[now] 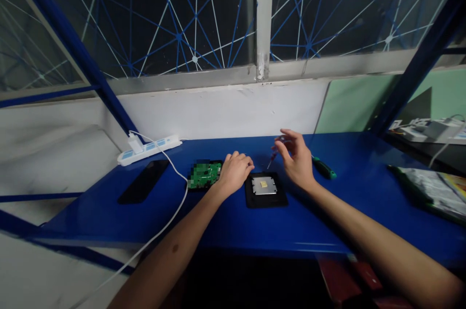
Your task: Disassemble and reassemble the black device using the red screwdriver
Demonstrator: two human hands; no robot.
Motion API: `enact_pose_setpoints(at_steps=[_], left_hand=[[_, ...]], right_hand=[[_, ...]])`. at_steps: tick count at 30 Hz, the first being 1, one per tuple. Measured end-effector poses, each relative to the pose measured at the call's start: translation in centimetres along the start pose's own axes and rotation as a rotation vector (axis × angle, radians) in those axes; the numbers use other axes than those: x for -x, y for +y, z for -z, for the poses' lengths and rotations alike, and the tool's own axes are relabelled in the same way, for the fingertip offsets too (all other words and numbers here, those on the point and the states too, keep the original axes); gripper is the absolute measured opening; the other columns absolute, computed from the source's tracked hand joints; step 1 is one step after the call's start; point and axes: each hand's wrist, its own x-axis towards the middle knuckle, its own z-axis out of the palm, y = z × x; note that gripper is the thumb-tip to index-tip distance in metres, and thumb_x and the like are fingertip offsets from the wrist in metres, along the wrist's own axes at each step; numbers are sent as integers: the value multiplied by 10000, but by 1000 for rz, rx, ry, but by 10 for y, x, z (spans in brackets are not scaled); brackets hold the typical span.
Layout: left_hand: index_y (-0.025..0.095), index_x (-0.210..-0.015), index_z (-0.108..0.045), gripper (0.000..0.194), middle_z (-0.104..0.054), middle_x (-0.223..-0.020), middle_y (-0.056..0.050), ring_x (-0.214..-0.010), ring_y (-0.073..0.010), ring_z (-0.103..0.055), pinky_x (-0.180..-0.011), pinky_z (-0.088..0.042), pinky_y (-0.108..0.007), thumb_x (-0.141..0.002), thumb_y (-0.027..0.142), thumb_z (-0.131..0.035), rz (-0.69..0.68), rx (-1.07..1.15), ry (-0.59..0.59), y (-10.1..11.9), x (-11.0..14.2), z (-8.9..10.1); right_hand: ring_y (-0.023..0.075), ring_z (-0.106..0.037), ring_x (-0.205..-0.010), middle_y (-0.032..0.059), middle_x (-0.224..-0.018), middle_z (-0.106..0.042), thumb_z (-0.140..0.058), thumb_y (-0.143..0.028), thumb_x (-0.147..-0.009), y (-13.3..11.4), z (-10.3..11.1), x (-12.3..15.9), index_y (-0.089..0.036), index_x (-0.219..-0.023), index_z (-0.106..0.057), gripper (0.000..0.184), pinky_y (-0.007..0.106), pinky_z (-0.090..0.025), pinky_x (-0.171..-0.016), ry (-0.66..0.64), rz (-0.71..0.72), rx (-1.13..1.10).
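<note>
My left hand (235, 173) rests between a green circuit board (206, 175) and a flat black cover (251, 200). Its fingers are bent and close together; anything under them is hidden. Set in the cover is a silvery metal plate (270, 186) bearing a small yellowish square (263, 184). Above the cover's far right corner, my right hand (294, 157) has thumb and fingers closed round a slim pointed tool (272, 157) with a purplish body. Its tip points down and left, apart from the plate. The tool's exact kind is unclear.
A green-handled screwdriver (324, 168) lies right of my right hand. At left are a black phone-like slab (143, 182), a white power strip (151, 149) and a white cable (174, 216) crossing the blue table (225, 231). A plastic packet (431, 190) lies far right.
</note>
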Motion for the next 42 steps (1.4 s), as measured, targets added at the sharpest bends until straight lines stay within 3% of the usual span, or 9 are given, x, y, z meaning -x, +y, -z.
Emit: enact_pose_setpoints(at_steps=[3,7,12,17,23,31,36,42], left_hand=[[235,-950,-691,167,-710,-971,-23,-975,-246,-557,-819,-374,-371,-1015,312,-558,0,-9,-11,-3,-1,-3],[225,-1029,-703,177,-724,-992,-35,-996,-265,-566,-833,-387,-384,-1019,311,-549,11,-14,-7,-5,0,0],[230,-1098,-672,250,-716,-996,-21,-988,-246,-588,-858,-420,-391,-1034,409,-509,33,42,19,3,10,14],[234,-1166,-635,357,-657,-1178,-39,-1096,-248,-564,-980,-430,-399,-986,530,-550,-165,191,-73,14,22,20],[205,-1357,-533,648,-562,-1322,-96,-1196,-287,-515,-1055,-420,-418,-876,626,-641,-191,251,-143,16,28,24],[212,-1409,-485,924,-535,-1348,-108,-1236,-318,-483,-1098,-378,-453,-696,744,-734,-223,285,-196,12,35,22],[209,-1420,-467,964,-527,-1363,-112,-1234,-328,-482,-1079,-376,-450,-679,762,-737,-221,294,-217,11,37,21],[247,-1443,-448,980,-531,-1366,-106,-1246,-339,-475,-1101,-335,-483,-666,763,-749,-221,297,-236,10,37,23]], right_hand=[[150,-669,-650,15,-881,-684,-622,-340,-924,-6,5,-3,-262,-1174,-598,264,338,-559,-642,21,33,51],[120,-602,-539,-4,-771,-664,-641,-362,-912,-9,6,-1,-226,-1038,-654,185,303,-518,-566,-59,35,53],[138,-623,-619,19,-795,-678,-634,-339,-917,-8,1,6,-207,-1027,-664,174,306,-522,-625,-119,66,64],[143,-620,-628,19,-788,-664,-624,-331,-921,-8,2,7,-205,-1033,-654,171,310,-525,-635,-145,83,73],[148,-622,-601,1,-741,-650,-614,-348,-922,-11,5,4,-230,-1023,-637,157,318,-533,-623,-121,52,85],[153,-665,-613,10,-757,-678,-604,-344,-922,-11,5,7,-217,-1029,-635,168,314,-542,-623,-149,49,86],[156,-694,-624,27,-818,-722,-558,-309,-949,-14,9,8,-211,-1066,-636,171,311,-546,-616,-190,64,98],[159,-667,-679,31,-859,-678,-595,-323,-940,-14,11,5,-228,-943,-626,100,327,-543,-649,-185,134,103]])
